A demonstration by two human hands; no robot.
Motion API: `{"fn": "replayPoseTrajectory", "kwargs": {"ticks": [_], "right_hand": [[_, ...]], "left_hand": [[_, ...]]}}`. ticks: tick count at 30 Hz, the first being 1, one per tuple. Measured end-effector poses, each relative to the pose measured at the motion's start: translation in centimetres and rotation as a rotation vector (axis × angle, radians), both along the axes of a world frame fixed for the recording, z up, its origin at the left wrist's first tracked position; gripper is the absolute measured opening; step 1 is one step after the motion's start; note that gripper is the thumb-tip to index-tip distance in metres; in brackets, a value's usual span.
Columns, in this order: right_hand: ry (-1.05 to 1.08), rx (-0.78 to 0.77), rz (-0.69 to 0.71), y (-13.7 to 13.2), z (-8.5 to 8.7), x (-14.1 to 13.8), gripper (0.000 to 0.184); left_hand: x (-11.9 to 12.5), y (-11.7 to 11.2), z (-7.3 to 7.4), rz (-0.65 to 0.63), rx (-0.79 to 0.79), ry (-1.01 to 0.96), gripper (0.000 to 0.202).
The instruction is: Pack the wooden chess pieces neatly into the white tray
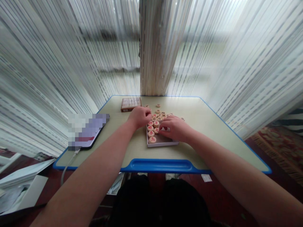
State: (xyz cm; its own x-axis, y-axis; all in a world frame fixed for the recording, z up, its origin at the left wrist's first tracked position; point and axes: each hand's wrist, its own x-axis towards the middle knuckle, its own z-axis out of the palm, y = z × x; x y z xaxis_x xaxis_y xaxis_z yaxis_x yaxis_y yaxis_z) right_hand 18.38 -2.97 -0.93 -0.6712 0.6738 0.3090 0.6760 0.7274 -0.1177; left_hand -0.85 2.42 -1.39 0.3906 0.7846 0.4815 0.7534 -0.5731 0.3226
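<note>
Playing discs (152, 139), round, pale, wood-looking, several with red characters: set partly in a shallow box (163, 144) at the centre of the frame, one column running down its left wall and a second, shorter one beside it; further loose discs (158, 105) lie on the bench (224, 145) above the box. Left hand (140, 116): at the box's upper left corner, fingers curled in together; whether a disc is gripped inside cannot be told. Right hand (174, 127): over the box's right part, thumb and forefinger at the edge of a disc in the second column (touching or just beside it, a firm hold not being evident). Handling, by judgement: each disc light, stiff and hardy, its smooth faces perhaps a little slippery; best taken by the rim between thumb and forefinger, on opposite sides, neighbours left undisturbed. The box looks thin-walled, likely card, and is better steadied low on its sides than squeezed. Also present: a brown box (131, 103), upper left of the bench; a phone-like device (94, 129), blurred in part, at left with a pale cable (65, 171).
</note>
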Motion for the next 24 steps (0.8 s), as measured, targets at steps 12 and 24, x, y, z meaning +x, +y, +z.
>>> {"fn": "replayPoseTrajectory", "kwargs": {"ticks": [12, 24], "right_hand": [[0.052, -0.057, 0.034, 0.0, -0.2, -0.2, 0.009], [0.077, -0.125, -0.031, 0.3, -0.3, -0.5, 0.012]], "left_hand": [[0.0, -0.1, 0.1, -0.002, -0.012, 0.020, 0.024], [0.0, 1.0, -0.8, 0.005, -0.191, -0.029, 0.029]]}}
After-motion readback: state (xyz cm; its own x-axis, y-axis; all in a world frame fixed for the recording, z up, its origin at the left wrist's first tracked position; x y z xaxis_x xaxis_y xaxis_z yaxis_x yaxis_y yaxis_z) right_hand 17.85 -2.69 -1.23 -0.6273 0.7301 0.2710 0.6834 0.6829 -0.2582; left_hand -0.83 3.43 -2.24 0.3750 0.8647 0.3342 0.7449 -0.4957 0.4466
